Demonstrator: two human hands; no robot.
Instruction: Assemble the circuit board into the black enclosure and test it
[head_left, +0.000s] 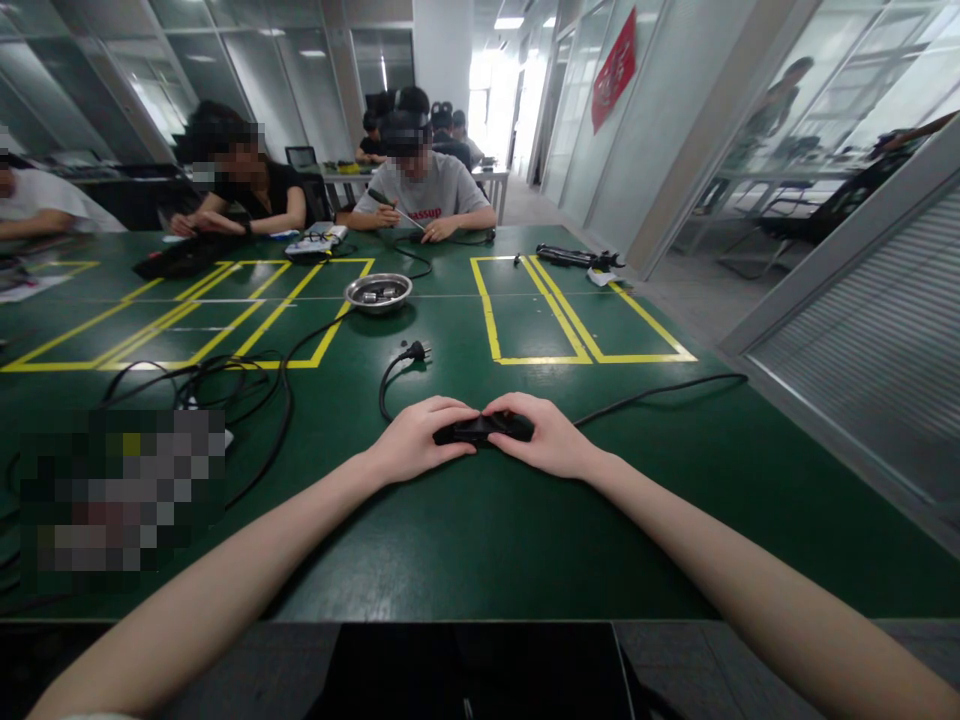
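Note:
Near the front middle of the green table, both hands grip a dark, elongated power adapter (pixel 482 429). My left hand (pixel 424 437) is closed around its left end, thumb on the near side. At its right end my right hand (pixel 546 434) has fingers and thumb wrapped on it, and the two hands' fingertips nearly meet. The fingers hide much of its shape. A black cord (pixel 385 395) emerges by my left hand and ends in a plug (pixel 418 352) with its prongs pointing right. Another black cable (pixel 660 393) runs rightward from beside my right wrist.
Beyond the plug, a metal bowl (pixel 379 293) holds small parts. Tangled black cables (pixel 225 385) lie at the left, beside a blurred-out item (pixel 127 490). Yellow tape (pixel 544 360) marks the table (pixel 480 560). A folded black tripod-like thing (pixel 574 257) lies far right. Co-workers (pixel 424 190) sit opposite.

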